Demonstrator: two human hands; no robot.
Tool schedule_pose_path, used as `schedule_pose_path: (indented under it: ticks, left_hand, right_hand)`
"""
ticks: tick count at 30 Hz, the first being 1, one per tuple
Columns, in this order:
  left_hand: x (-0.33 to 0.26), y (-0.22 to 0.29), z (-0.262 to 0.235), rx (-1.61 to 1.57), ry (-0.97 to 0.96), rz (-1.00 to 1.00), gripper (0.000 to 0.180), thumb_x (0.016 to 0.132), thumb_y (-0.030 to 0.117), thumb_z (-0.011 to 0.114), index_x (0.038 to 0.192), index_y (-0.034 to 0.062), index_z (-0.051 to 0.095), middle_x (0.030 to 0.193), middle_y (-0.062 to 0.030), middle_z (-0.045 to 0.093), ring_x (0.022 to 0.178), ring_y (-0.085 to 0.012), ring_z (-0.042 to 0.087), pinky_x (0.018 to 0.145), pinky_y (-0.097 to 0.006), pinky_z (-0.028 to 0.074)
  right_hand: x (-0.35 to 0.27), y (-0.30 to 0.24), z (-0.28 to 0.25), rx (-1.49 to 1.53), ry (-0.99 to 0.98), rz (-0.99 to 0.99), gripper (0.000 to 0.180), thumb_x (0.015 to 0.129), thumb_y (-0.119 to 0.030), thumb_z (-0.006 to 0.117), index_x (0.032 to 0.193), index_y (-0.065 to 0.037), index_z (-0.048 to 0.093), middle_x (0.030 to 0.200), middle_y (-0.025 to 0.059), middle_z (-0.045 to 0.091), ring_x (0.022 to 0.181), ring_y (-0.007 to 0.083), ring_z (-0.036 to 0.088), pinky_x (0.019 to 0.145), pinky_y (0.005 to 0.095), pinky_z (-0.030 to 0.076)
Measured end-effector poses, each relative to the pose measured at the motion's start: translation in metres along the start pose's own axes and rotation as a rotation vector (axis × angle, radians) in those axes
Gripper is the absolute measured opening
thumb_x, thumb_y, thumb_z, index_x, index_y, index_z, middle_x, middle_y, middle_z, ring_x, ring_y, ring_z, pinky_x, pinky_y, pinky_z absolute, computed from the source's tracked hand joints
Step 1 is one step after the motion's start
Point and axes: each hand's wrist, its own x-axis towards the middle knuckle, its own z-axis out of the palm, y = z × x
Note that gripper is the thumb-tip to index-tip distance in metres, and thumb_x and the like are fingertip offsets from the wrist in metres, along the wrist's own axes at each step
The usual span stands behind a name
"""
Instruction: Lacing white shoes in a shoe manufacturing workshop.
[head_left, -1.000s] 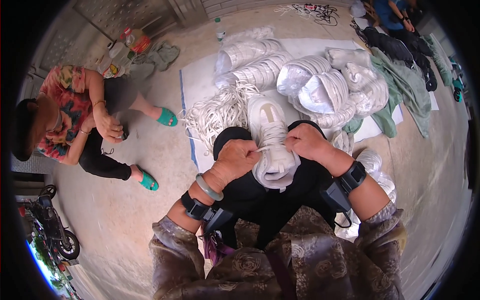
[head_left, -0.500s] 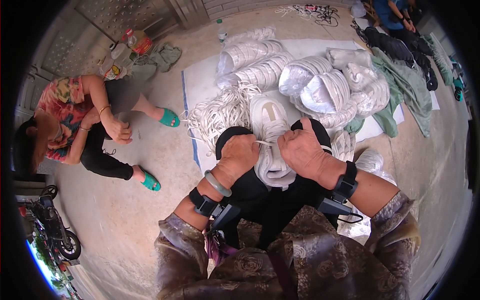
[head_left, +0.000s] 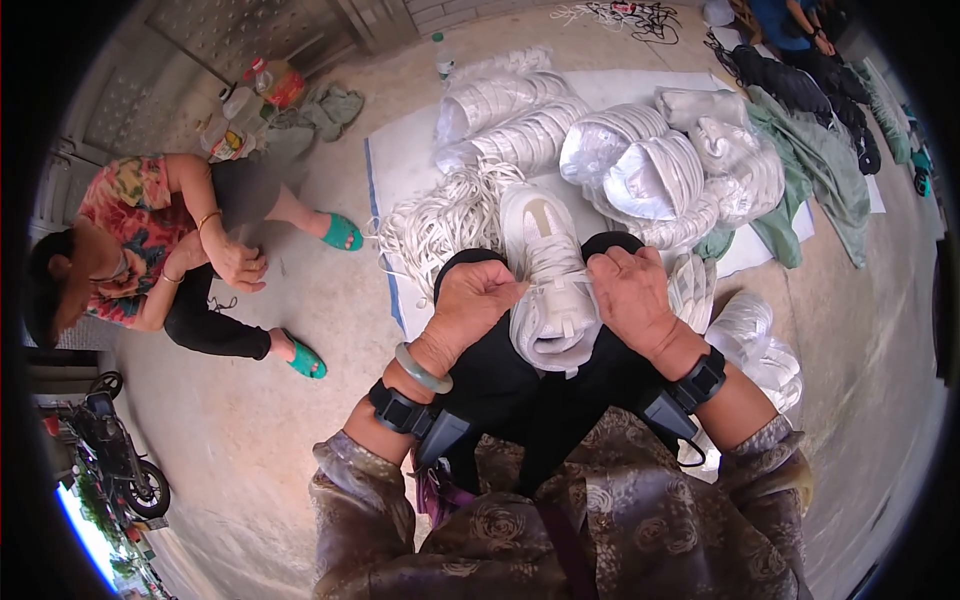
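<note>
Between my knees rests a white sneaker [head_left: 560, 316], its toe pointing away from me and its collar opening toward me. White lace [head_left: 548, 262] is threaded across its tongue. On the shoe's left side, my left hand [head_left: 468, 302] is closed in a pinch on a lace strand that runs over the shoe. Opposite it, my right hand [head_left: 634, 298] is closed too, fingers curled at the lace by the eyelets; its fingertips are partly hidden. A heap of loose white laces [head_left: 440, 225] lies just beyond my left knee.
Plastic-wrapped stacks of white shoes [head_left: 655, 180] lie on a white sheet [head_left: 385, 200] ahead, with green cloth [head_left: 825, 180] to the right. At left sits a person [head_left: 140, 240] in green slippers. Bottles [head_left: 262, 78] stand by the metal door. Another person [head_left: 790, 25] is at the far right.
My hands have drawn apart, the right one farther to the right and the left slightly left. More of the sneaker's collar and tongue shows between them.
</note>
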Motion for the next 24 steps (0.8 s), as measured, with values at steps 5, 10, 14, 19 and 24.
schedule_pose_path:
  ticks: [5, 10, 14, 19, 24]
  left_hand:
    - [-0.008, 0.004, -0.003, 0.714, 0.281, 0.442, 0.013, 0.077, 0.01, 0.066, 0.069, 0.0049, 0.057, 0.058, -0.0078, 0.055, 0.052, -0.0239, 0.055, 0.051, -0.031, 0.042]
    - [-0.019, -0.004, -0.02, 0.824, 0.406, 0.696, 0.012, 0.075, 0.008, 0.066, 0.072, 0.0068, 0.055, 0.059, -0.0083, 0.054, 0.054, -0.0277, 0.056, 0.054, -0.036, 0.043]
    - [-0.031, 0.0, -0.029, 0.886, 0.433, 0.813, 0.015, 0.07, 0.006, 0.068, 0.073, 0.0076, 0.053, 0.059, -0.0052, 0.049, 0.055, -0.0248, 0.053, 0.053, -0.036, 0.039]
    - [-0.045, 0.01, -0.045, 0.917, 0.353, 0.792, 0.015, 0.068, 0.003, 0.068, 0.074, 0.0067, 0.054, 0.058, -0.0051, 0.049, 0.053, -0.0241, 0.051, 0.053, -0.036, 0.038]
    - [-0.049, 0.009, -0.048, 0.761, 0.377, 0.678, 0.012, 0.071, 0.003, 0.067, 0.069, 0.006, 0.055, 0.057, -0.0064, 0.052, 0.053, -0.0261, 0.053, 0.054, -0.035, 0.04]
  right_hand:
    - [-0.003, -0.008, 0.0, -0.164, 0.009, -0.077, 0.005, 0.069, -0.01, 0.055, 0.074, -0.009, 0.057, 0.069, 0.0055, 0.051, 0.061, 0.0207, 0.055, 0.065, 0.0367, 0.034]
    - [0.004, -0.019, 0.003, -0.186, -0.078, -0.059, 0.006, 0.068, -0.012, 0.056, 0.073, -0.009, 0.057, 0.072, 0.0058, 0.052, 0.063, 0.0193, 0.055, 0.064, 0.0374, 0.034]
    - [0.006, -0.017, 0.013, -0.129, -0.105, 0.005, 0.007, 0.068, -0.013, 0.057, 0.074, -0.009, 0.057, 0.072, 0.0065, 0.053, 0.066, 0.0207, 0.057, 0.063, 0.0371, 0.034]
    - [0.016, -0.017, 0.012, 0.188, -0.139, 0.195, 0.009, 0.068, -0.008, 0.059, 0.076, -0.006, 0.056, 0.074, 0.0089, 0.052, 0.07, 0.0275, 0.056, 0.062, 0.0395, 0.041]
    - [0.02, -0.019, 0.011, 0.278, -0.034, 0.186, 0.012, 0.068, -0.001, 0.058, 0.078, -0.004, 0.055, 0.077, 0.0101, 0.052, 0.077, 0.0301, 0.055, 0.065, 0.0395, 0.046]
